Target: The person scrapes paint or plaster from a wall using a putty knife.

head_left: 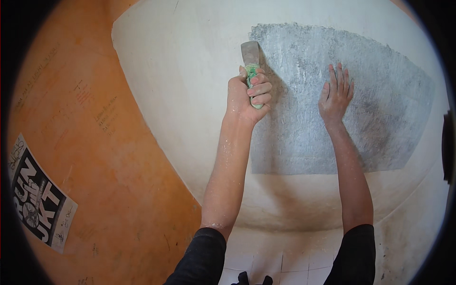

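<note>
The fingers of our left hand (244, 99) are wrapping around a green-handled, flat-bladed metal scraper (250, 53), probably held low to leave its blade free above the fist; it is pointing upward beside the left edge of a rough grey patch (299, 118), though we cannot tell whether it is touching. Our right hand (334, 104) is lying over the patch, empty, fingers spread, perhaps bracing us. Beyond, a smooth white wall surface (190, 71) is surrounding the patch, and a black-and-white poster (43, 199) is hanging on an orange painted wall (118, 161).
</note>
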The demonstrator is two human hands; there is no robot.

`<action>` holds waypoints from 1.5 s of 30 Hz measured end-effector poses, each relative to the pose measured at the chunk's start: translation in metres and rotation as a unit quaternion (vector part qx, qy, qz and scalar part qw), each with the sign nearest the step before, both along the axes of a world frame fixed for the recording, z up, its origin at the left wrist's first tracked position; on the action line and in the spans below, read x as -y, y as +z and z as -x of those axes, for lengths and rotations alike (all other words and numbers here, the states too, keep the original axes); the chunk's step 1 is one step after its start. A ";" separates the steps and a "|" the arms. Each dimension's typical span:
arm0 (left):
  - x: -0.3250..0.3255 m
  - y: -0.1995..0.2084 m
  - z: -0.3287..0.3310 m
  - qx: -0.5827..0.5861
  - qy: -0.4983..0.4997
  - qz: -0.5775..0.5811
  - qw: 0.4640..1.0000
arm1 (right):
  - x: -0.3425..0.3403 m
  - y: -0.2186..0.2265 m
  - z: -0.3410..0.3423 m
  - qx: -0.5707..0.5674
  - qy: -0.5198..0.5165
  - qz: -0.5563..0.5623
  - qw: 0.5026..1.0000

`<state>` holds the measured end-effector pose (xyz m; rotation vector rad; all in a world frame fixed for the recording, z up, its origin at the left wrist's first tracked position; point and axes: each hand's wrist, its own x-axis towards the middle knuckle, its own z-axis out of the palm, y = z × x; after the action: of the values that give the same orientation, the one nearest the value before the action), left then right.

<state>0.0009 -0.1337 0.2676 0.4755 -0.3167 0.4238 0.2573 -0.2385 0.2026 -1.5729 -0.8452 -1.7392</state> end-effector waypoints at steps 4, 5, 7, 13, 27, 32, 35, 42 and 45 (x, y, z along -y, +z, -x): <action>-0.001 0.013 0.008 0.011 -0.040 -0.005 0.999 | 0.002 0.002 0.001 0.000 -0.006 0.006 1.000; -0.003 0.008 0.005 0.001 -0.028 -0.014 1.000 | 0.003 0.003 0.003 -0.002 -0.007 0.006 1.000; -0.002 0.000 0.002 -0.010 -0.015 -0.021 1.000 | 0.002 0.000 0.002 -0.001 -0.004 0.004 1.000; -0.006 0.034 -0.005 0.003 0.016 -0.043 0.999 | 0.000 0.001 0.003 0.006 0.009 0.002 1.000; 0.003 0.013 0.002 -0.024 0.012 -0.018 0.999 | 0.002 0.000 -0.002 0.007 -0.005 0.000 1.000; -0.005 0.018 0.005 -0.014 0.002 -0.033 0.999 | 0.005 0.003 0.003 -0.006 -0.001 0.009 1.000; -0.008 0.009 0.008 -0.015 -0.012 -0.030 0.999 | 0.001 -0.003 0.002 -0.002 0.010 0.003 1.000; -0.023 0.039 0.003 -0.007 0.019 -0.092 0.996 | -0.002 0.000 0.006 -0.003 0.008 0.003 1.000; -0.005 0.013 -0.004 -0.017 0.020 -0.051 0.998 | 0.004 -0.003 -0.003 0.001 0.005 -0.002 1.000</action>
<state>0.0045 -0.1283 0.2801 0.5885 -0.2974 0.4389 0.2604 -0.2430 0.1995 -1.5610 -0.8488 -1.7350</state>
